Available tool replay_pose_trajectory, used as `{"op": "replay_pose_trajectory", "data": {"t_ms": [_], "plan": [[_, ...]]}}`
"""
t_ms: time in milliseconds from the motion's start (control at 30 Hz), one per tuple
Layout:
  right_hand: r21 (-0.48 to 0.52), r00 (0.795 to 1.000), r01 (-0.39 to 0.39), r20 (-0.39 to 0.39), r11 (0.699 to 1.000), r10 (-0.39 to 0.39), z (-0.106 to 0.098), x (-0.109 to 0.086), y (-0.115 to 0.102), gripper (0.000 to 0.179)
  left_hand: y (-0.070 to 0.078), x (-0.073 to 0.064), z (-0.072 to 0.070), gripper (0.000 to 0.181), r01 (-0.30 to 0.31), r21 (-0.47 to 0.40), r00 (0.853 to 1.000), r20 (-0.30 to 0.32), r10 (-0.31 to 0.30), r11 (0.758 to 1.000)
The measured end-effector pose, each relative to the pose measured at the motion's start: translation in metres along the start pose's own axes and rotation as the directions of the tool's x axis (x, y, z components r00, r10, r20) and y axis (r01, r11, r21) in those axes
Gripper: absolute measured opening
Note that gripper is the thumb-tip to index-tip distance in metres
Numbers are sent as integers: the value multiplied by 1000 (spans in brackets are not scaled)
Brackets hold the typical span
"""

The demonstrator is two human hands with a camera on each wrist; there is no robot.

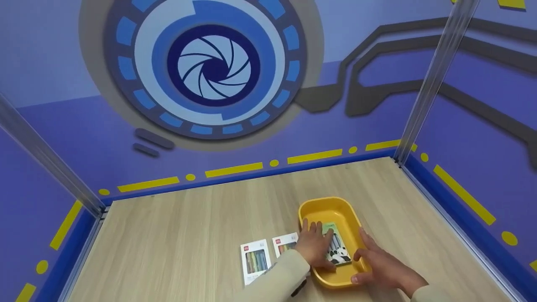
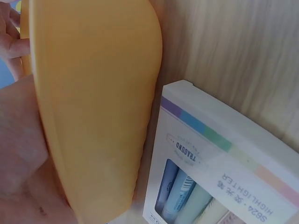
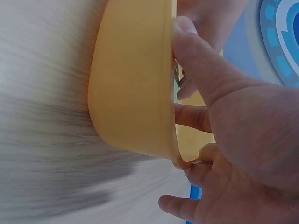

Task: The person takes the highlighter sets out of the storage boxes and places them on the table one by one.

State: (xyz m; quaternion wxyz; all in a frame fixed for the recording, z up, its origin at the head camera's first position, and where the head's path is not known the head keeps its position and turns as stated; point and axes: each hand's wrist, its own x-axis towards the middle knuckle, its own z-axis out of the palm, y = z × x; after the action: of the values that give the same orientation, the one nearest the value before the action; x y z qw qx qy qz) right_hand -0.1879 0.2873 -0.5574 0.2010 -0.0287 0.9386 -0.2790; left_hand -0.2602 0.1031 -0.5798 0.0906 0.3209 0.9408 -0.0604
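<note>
A yellow plastic bin (image 1: pixel 335 281) stands on the table, with a green and white pen box (image 1: pixel 339 251) showing pandas lying inside it. My left hand (image 1: pixel 314 245) reaches over the bin's left rim, its fingers spread and its fingers and thumb at the panda box. The right hand (image 1: pixel 384 264) grips the bin's right wall; in the right wrist view the thumb lies at the rim and other fingers reach inside. Beside the bin, a white highlighter box (image 2: pixel 224 154) with pastel pens in its window lies close by, left of it in the head view.
Another white pen box (image 1: pixel 255 262) lies farther left on the wooden table (image 1: pixel 176 243), partly covered by the left sleeve (image 1: pixel 279 279). Blue-purple printed panels (image 1: pixel 235 155) and metal posts (image 1: pixel 436 71) enclose the table at the back and sides.
</note>
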Motion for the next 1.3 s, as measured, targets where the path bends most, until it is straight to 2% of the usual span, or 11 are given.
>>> {"op": "replay_pose_trajectory", "data": {"t_ms": [167,433,533,833,933,1167,1300], "plan": [[7,1000,13,1,1000,-13,1,1,0,47,3,0,0,97,27,69,1000,9,-27,997],[29,1000,8,11,1000,-9,2,2,1,49,4,2,0,104,34,66,998,59,-38,997],[35,1000,11,13,999,-12,2,1,1,49,4,3,0,104,32,78,998,53,-36,996],[40,999,-45,26,998,44,1,1,-1,51,2,4,1,103,7,22,1000,16,-7,1000],[34,999,-38,22,999,38,0,1,-1,50,1,4,1,102,-4,-19,1000,-1,4,1000],[16,999,34,5,999,-34,-1,-2,0,47,1,4,1,101,-40,-51,998,-53,37,998],[23,1000,25,4,999,-25,-1,-2,0,46,1,5,-2,98,-63,-97,996,-66,57,993]]}}
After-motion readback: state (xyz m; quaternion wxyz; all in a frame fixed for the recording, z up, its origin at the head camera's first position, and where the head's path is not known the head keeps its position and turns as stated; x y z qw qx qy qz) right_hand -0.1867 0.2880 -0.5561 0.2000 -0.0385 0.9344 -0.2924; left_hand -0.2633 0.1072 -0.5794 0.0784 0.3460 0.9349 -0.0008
